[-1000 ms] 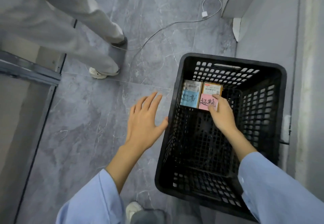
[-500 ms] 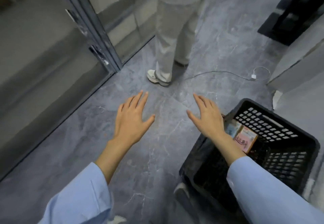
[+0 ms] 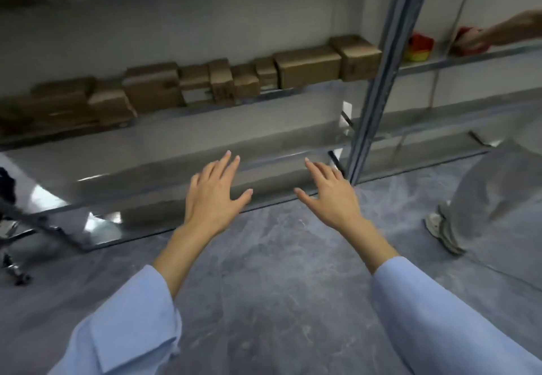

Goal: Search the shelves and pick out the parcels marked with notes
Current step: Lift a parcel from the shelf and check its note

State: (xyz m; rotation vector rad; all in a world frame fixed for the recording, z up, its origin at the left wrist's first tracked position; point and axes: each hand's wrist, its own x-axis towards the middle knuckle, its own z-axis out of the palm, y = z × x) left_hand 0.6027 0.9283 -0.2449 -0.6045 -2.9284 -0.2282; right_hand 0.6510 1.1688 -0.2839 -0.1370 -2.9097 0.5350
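Blur hides any notes on the parcels [image 3: 308,65], so the left hand [image 3: 215,195] and right hand [image 3: 330,195], both splayed and empty, might grab an unmarked one.

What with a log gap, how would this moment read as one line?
left hand: open, empty | right hand: open, empty | boxes: on shelf, untouched | notes: none visible | other person's arm: at red item

a grey marbled tile floor [image 3: 278,272] runs up to a metal shelf rack [image 3: 205,128] set against a pale wall [image 3: 205,31]. a grey upright post [image 3: 372,96] splits the rack into two bays. light glints off the shiny lowest shelf [image 3: 140,181] at the left, which is blurred.
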